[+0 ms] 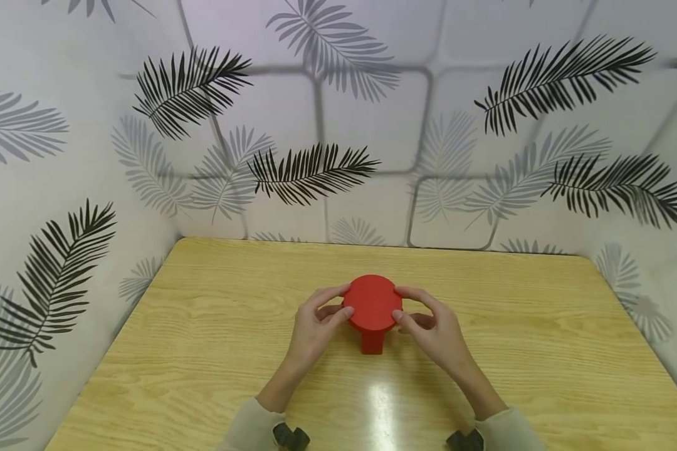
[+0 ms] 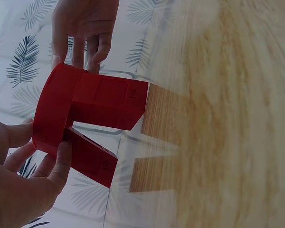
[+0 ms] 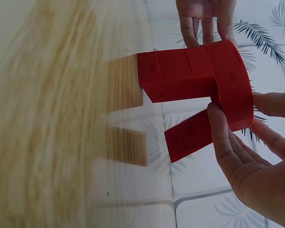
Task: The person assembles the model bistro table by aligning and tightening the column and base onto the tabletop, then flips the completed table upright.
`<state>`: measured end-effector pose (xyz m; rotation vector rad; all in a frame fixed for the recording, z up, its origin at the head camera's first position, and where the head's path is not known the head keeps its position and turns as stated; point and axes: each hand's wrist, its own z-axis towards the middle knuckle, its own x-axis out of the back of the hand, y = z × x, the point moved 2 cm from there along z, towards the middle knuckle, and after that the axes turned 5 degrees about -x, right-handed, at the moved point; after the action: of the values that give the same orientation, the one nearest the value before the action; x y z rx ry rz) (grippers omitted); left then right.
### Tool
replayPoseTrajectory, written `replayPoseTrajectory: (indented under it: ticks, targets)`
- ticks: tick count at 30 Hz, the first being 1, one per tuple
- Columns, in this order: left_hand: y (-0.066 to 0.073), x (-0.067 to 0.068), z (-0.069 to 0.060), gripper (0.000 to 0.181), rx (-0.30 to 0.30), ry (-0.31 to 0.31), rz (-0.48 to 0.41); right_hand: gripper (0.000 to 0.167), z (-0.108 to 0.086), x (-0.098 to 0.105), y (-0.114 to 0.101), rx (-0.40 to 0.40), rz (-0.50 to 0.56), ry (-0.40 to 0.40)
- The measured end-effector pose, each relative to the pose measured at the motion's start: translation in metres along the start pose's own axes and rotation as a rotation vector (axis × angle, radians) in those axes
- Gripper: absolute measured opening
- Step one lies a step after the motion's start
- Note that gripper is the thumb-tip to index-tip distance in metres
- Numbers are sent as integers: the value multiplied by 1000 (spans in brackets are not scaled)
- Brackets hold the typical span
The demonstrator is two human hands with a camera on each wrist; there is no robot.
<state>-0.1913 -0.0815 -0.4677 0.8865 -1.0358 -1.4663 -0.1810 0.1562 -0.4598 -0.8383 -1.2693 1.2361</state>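
Observation:
A small red stool-shaped piece with a round flat top and blocky legs stands upright on the wooden table. In the left wrist view a thick leg and a thinner one show below the disc, with small raised numbers on them. My left hand grips the disc's left rim, thumb at the near side and fingers farther round. On the right rim, my right hand holds the disc in the same way. The leg ends appear to meet their reflections on the tabletop. The far underside is hidden in the head view.
A white wall covering with grey and black leaf prints rises behind the table and along both sides. Dark cuffs or straps sit at both wrists. A bright glare lies on the wood in front of the red piece.

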Motion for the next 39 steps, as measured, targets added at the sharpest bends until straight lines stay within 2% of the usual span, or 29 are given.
replayPoseTrajectory:
  ticks: [7,18,30,39]
  targets:
    - [-2,1,0,43,4,-14,-4,42,1,2,2,-5,-4,-22]
    - [-7,0,1,43,18,-54,1,41,0,3,7,-83,-15,-24]
    - [-5,0,2,43,58,-57,-3,40,-1,5,9,-80,6,-28]
    - [-5,2,0,42,76,-66,-13,39,-2,3,9,-95,-35,-23]
